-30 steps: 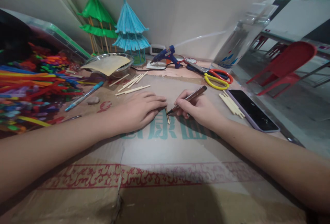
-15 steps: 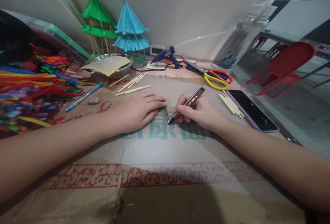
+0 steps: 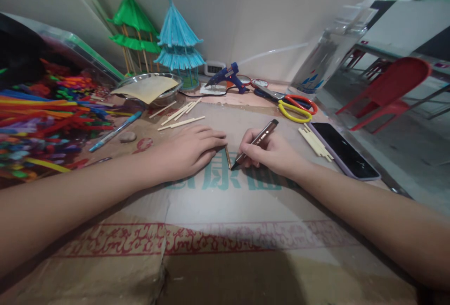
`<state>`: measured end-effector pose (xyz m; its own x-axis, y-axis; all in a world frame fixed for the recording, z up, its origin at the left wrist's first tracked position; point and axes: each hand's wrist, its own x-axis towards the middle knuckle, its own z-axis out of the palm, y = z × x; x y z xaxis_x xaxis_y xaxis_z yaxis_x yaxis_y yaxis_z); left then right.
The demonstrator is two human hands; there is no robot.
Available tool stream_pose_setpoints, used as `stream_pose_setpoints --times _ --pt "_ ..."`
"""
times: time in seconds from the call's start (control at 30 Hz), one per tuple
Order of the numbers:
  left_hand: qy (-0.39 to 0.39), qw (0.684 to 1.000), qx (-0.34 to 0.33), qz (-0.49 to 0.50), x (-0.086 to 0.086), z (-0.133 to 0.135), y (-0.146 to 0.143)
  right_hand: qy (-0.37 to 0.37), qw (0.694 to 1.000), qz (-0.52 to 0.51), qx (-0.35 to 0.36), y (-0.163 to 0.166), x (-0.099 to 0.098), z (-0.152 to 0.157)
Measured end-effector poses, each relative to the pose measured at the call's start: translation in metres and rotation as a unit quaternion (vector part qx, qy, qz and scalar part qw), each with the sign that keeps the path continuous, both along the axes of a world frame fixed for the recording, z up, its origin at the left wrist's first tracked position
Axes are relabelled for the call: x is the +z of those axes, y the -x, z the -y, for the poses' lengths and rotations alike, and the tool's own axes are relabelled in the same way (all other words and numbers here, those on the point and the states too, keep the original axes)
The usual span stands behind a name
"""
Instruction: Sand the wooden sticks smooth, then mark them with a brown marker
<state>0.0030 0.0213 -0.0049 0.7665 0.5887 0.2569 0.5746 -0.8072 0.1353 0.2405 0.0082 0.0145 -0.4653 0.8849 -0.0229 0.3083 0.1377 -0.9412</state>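
Observation:
My right hand (image 3: 265, 150) is closed around a dark brown marker pen (image 3: 259, 142), gripped as for writing. Its dark tip touches or nearly touches the lower end of a thin wooden stick (image 3: 228, 157), which is darkened brown along its length. The top end of this stick lies under the fingertips of my left hand (image 3: 197, 148), which pin it against the cardboard (image 3: 211, 206). Several pale, uncoloured sticks (image 3: 181, 112) lie beyond my left hand. Another small bunch of pale sticks (image 3: 314, 142) rests to the right of my right hand.
Colourful pipe cleaners (image 3: 45, 127) pile up at the left, near a blue pen (image 3: 116, 131). Behind stand a steel bowl (image 3: 177, 85), green and blue model pavilions (image 3: 179, 33), a glue gun (image 3: 227, 78) and scissors (image 3: 295, 106). A phone (image 3: 342, 148) and a bottle (image 3: 312, 66) are right.
The marker's tip has shifted very slightly to the right at the stick's lower end. My left hand stays in place, and nothing else has visibly moved.

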Motion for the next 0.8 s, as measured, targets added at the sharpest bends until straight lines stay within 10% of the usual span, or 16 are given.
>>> stream_pose_setpoints --times 0.8 --pt "-0.006 1.000 0.000 -0.009 -0.0019 -0.0007 -0.0002 -0.024 0.998 -0.003 -0.054 0.0025 -0.0019 -0.0030"
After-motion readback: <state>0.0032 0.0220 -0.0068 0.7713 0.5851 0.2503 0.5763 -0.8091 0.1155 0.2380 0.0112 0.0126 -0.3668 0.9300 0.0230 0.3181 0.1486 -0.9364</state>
